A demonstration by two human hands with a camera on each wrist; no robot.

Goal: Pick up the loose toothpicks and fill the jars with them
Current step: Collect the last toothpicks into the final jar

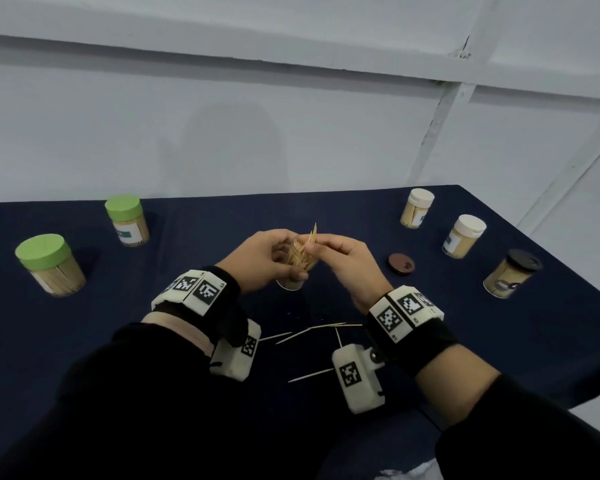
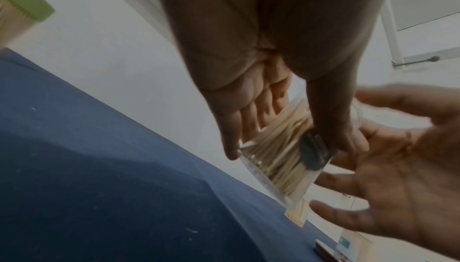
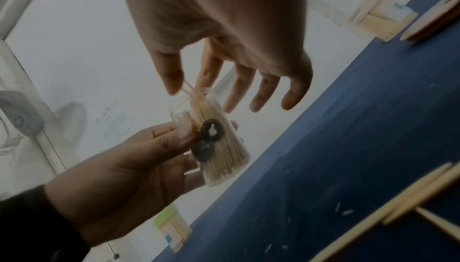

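Observation:
A clear open jar (image 1: 297, 263), nearly full of toothpicks, is tilted above the dark blue tablecloth, and my left hand (image 1: 286, 258) grips it round its side. My right hand (image 1: 313, 247) pinches a few toothpicks (image 1: 313, 233) between thumb and forefinger, their lower ends in the jar's mouth. The right wrist view shows that pinch (image 3: 189, 87) at the rim of the jar (image 3: 224, 154), with the other fingers straight. In the left wrist view, my left hand (image 2: 288, 146) has fingers and thumb round the jar (image 2: 278, 164). Several loose toothpicks (image 1: 309, 332) lie on the cloth between my wrists.
A brown lid (image 1: 400, 264) lies on the cloth right of my hands. Two green-lidded jars (image 1: 49, 266) stand at the left. Two white-lidded jars (image 1: 464, 235) and a black-lidded jar (image 1: 511, 277) stand along the right edge. A grey wall rises behind the table.

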